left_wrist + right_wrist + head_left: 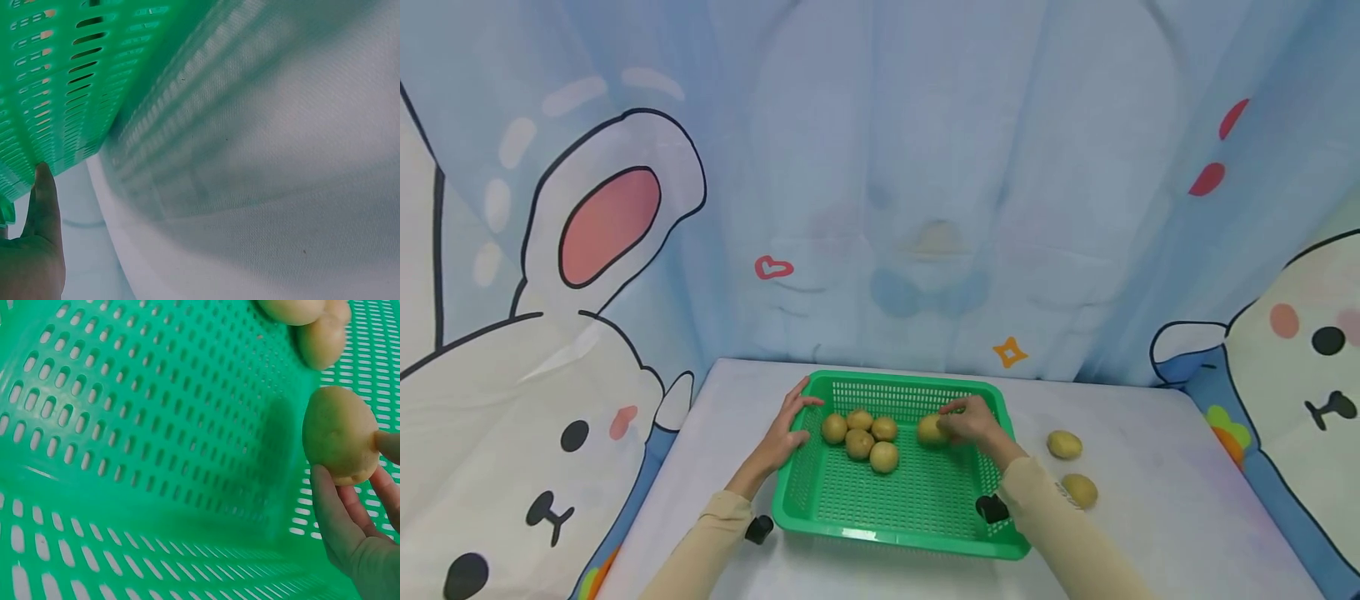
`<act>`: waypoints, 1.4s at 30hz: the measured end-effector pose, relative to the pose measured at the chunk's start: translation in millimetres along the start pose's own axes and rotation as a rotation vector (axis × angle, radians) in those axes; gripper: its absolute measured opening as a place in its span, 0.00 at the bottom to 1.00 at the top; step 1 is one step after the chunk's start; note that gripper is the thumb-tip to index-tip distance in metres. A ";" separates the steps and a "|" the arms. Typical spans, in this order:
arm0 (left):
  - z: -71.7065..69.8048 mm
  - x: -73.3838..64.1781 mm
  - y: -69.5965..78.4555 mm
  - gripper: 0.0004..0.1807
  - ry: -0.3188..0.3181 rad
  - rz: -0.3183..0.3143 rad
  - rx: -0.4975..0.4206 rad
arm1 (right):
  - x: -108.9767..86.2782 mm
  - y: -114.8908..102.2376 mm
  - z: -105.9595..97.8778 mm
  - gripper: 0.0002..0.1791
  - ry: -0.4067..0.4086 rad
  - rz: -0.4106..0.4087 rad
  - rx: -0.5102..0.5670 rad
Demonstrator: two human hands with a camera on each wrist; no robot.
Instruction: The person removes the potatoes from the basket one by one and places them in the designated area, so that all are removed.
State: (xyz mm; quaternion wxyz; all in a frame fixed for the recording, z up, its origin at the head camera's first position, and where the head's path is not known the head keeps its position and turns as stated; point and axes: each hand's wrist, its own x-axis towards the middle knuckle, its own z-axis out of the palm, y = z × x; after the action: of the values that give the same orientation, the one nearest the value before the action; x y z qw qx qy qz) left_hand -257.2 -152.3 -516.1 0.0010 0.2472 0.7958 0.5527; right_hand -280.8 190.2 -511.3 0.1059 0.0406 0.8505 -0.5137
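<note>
A green perforated plastic basket (895, 543) stands on the white table. My left hand (781, 433) grips its left rim, and in the left wrist view a fingertip (42, 178) touches the basket's outer wall. Inside the basket, my right hand (972, 422) holds a yellow-brown potato (340, 434) between thumb and fingertips, toward the right side. The right wrist view shows this potato over the basket's perforated bottom. Several other potatoes (859, 444) lie grouped in the basket's left half.
Right of the basket, two potatoes lie on the table (1157, 467): one farther back (1064, 444), one nearer (1079, 491) beside the right sleeve. A blue curtain (940, 167) with cartoon animals hangs behind the table.
</note>
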 end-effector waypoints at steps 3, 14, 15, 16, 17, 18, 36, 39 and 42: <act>-0.3 -0.9 -0.2 0.30 0.007 -0.008 -0.010 | -1.6 -2.7 -3.2 0.18 -0.012 -0.006 0.030; 0.5 -1.1 -5.5 0.31 0.021 -0.019 -0.038 | -16.9 -33.5 -26.5 0.20 -0.074 -0.030 0.166; 0.9 -1.2 -5.6 0.31 0.025 -0.020 -0.041 | -19.5 -35.1 -31.0 0.21 -0.083 -0.044 0.168; 1.4 -1.0 -5.7 0.31 0.029 -0.017 -0.044 | -22.3 -35.8 -35.6 0.22 -0.088 -0.055 0.167; 1.9 -0.9 -5.2 0.31 0.032 -0.015 -0.047 | -25.2 -35.8 -40.5 0.22 -0.094 -0.067 0.171; 2.3 -0.9 -4.6 0.31 0.036 -0.012 -0.048 | -27.7 -34.8 -45.5 0.23 -0.096 -0.075 0.175; -0.1 -1.5 2.9 0.30 0.007 0.004 -0.010 | -97.6 32.6 -128.3 0.31 0.033 0.043 0.092; 0.6 -1.1 3.6 0.30 0.006 0.004 -0.012 | -110.5 54.1 -137.2 0.32 0.050 0.090 0.083; 1.3 -0.7 3.6 0.30 0.012 0.006 -0.019 | -120.5 74.2 -142.1 0.33 0.069 0.153 0.093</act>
State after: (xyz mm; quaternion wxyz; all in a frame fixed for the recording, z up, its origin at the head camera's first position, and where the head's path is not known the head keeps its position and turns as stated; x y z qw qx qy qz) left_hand -254.8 -150.5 -513.6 -0.0031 0.2462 0.7898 0.5618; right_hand -169.9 355.2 -484.8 0.1135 0.1278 0.8234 -0.5412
